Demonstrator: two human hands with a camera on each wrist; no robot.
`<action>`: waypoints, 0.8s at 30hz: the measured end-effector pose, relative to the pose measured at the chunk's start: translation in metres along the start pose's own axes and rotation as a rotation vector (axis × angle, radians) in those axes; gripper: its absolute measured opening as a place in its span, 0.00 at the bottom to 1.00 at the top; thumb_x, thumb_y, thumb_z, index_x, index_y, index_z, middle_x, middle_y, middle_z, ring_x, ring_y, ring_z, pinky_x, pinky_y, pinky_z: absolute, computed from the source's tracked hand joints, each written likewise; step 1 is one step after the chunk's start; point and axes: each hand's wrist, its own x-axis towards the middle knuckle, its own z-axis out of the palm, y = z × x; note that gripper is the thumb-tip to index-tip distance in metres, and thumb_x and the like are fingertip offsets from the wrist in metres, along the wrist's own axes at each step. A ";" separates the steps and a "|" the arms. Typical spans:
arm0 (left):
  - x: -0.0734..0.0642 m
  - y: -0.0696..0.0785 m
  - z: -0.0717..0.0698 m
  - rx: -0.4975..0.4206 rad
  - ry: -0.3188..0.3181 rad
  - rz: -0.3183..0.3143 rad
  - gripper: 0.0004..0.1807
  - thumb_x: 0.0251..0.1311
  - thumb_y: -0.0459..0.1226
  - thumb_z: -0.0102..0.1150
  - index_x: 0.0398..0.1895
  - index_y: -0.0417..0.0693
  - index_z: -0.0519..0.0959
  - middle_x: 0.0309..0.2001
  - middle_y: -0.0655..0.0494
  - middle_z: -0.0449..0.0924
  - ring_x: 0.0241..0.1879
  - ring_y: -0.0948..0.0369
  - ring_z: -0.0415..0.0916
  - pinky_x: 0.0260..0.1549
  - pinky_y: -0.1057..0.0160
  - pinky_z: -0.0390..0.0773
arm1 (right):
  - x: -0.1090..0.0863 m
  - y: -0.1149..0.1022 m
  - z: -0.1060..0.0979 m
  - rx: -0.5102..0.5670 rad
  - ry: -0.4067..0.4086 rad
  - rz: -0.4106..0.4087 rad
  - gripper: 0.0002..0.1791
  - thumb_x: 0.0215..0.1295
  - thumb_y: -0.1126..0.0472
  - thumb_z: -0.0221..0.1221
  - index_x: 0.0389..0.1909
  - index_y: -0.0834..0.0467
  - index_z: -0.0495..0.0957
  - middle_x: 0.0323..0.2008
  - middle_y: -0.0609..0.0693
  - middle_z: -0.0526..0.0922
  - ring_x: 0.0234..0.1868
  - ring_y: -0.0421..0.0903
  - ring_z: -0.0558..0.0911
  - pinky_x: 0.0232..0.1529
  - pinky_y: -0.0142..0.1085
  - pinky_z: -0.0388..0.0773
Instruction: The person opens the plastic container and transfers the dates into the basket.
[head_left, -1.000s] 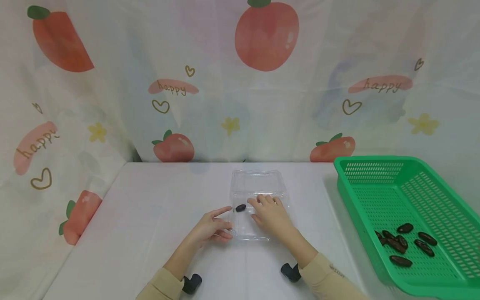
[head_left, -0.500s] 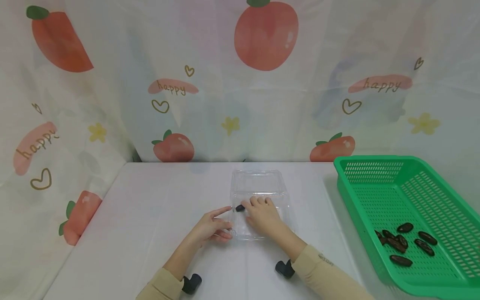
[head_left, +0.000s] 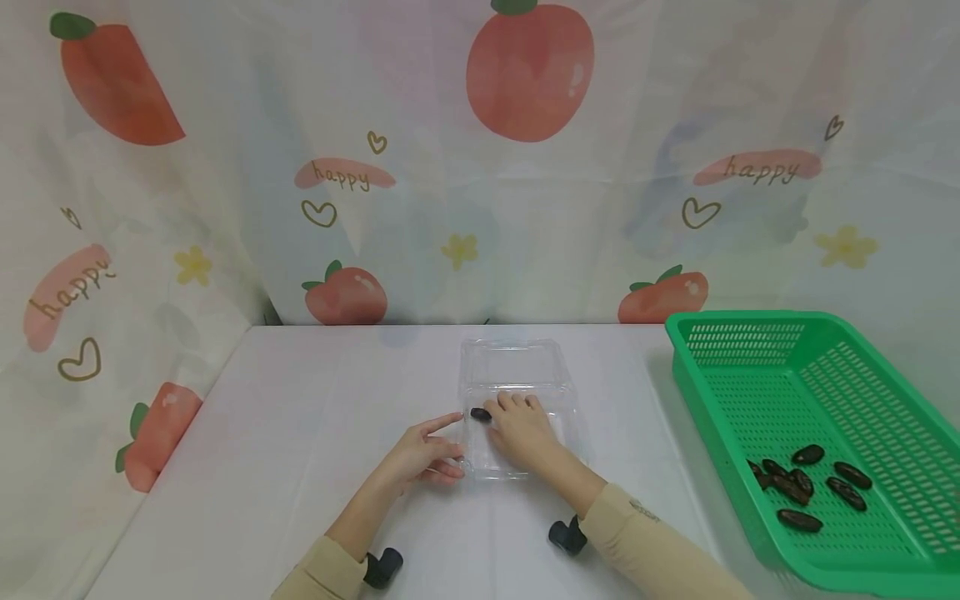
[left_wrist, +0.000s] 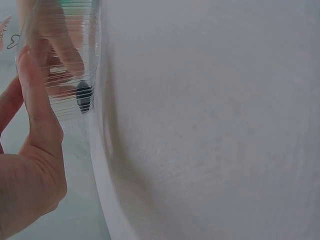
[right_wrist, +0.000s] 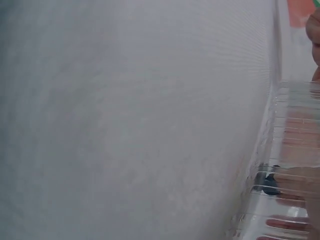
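A dark date [head_left: 480, 414] lies by the left wall inside a clear plastic clamshell box [head_left: 483, 467], whose lid is folded back. My right hand [head_left: 522, 429] reaches into the box and pinches the date's right end with its fingertips. The left wrist view shows the date [left_wrist: 84, 97] through the ribbed wall, fingertips right at it. My left hand [head_left: 427, 452] rests its outstretched fingers against the outside of the left wall, steadying nothing else. In the right wrist view the date [right_wrist: 270, 186] shows near the bottom of the ribbed wall.
To the right stands a green perforated basket [head_left: 723, 450] with several dates [head_left: 799, 521] in it. Black wrist cameras [head_left: 384, 568] hang under both sleeves. Behind the white table [head_left: 360, 375] hangs a printed curtain [head_left: 420, 208].
My right hand has moved left onto the date, which was lying free a second ago. The date has turned slightly, its right end now lower. My left hand has stayed still.
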 end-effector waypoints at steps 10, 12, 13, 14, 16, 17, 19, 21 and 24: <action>-0.001 0.001 0.000 0.007 -0.001 -0.002 0.33 0.57 0.32 0.57 0.67 0.50 0.61 0.37 0.43 0.81 0.23 0.59 0.81 0.24 0.62 0.83 | 0.004 -0.005 0.002 0.044 -0.017 0.037 0.18 0.57 0.56 0.61 0.47 0.58 0.74 0.39 0.52 0.75 0.41 0.49 0.76 0.41 0.42 0.70; 0.000 0.001 0.001 0.003 -0.001 -0.002 0.33 0.57 0.32 0.57 0.67 0.50 0.61 0.37 0.43 0.81 0.23 0.59 0.81 0.24 0.62 0.83 | 0.005 -0.006 0.002 0.039 -0.014 0.040 0.17 0.58 0.56 0.61 0.46 0.59 0.75 0.38 0.52 0.75 0.40 0.49 0.76 0.40 0.41 0.70; 0.000 0.001 0.000 0.001 -0.002 -0.002 0.33 0.57 0.32 0.57 0.67 0.50 0.61 0.37 0.43 0.81 0.23 0.59 0.81 0.24 0.62 0.83 | 0.005 -0.007 0.002 0.027 -0.014 0.040 0.16 0.58 0.56 0.61 0.45 0.59 0.75 0.38 0.52 0.75 0.39 0.49 0.76 0.39 0.41 0.70; 0.000 0.000 0.000 -0.001 -0.003 0.000 0.33 0.57 0.32 0.57 0.67 0.50 0.61 0.37 0.43 0.81 0.23 0.59 0.81 0.24 0.62 0.83 | 0.006 -0.008 0.002 0.013 -0.015 0.036 0.16 0.58 0.55 0.61 0.44 0.58 0.75 0.37 0.51 0.75 0.39 0.49 0.76 0.38 0.41 0.70; 0.000 0.000 0.000 -0.003 -0.007 0.002 0.33 0.57 0.31 0.57 0.67 0.50 0.61 0.37 0.43 0.81 0.23 0.59 0.81 0.24 0.62 0.83 | 0.006 -0.009 0.002 -0.018 -0.022 0.026 0.15 0.58 0.54 0.61 0.43 0.58 0.76 0.35 0.51 0.74 0.38 0.49 0.76 0.37 0.41 0.70; 0.001 0.000 0.000 -0.005 -0.009 0.004 0.33 0.57 0.31 0.57 0.67 0.49 0.61 0.37 0.43 0.81 0.23 0.59 0.81 0.24 0.62 0.83 | 0.006 -0.010 0.002 -0.035 -0.026 0.019 0.15 0.58 0.54 0.60 0.42 0.57 0.76 0.35 0.50 0.74 0.38 0.49 0.76 0.38 0.41 0.70; 0.001 -0.001 0.000 -0.007 -0.013 0.005 0.32 0.57 0.31 0.56 0.67 0.49 0.61 0.37 0.43 0.81 0.23 0.59 0.81 0.24 0.62 0.83 | 0.006 -0.011 0.003 -0.061 -0.035 0.008 0.15 0.57 0.52 0.60 0.41 0.57 0.76 0.34 0.50 0.74 0.38 0.49 0.76 0.38 0.41 0.71; 0.001 -0.001 0.000 -0.007 -0.014 0.005 0.32 0.57 0.31 0.56 0.67 0.49 0.61 0.36 0.44 0.81 0.23 0.59 0.81 0.24 0.63 0.83 | 0.006 -0.012 0.004 -0.075 -0.039 0.002 0.15 0.57 0.51 0.61 0.41 0.56 0.76 0.34 0.49 0.74 0.38 0.49 0.77 0.38 0.41 0.71; 0.001 -0.001 0.001 -0.009 -0.015 0.007 0.33 0.57 0.31 0.57 0.67 0.49 0.61 0.36 0.44 0.81 0.23 0.59 0.81 0.24 0.63 0.82 | 0.007 -0.012 0.006 -0.090 -0.040 0.003 0.16 0.57 0.50 0.61 0.41 0.56 0.76 0.34 0.49 0.74 0.38 0.48 0.77 0.38 0.40 0.70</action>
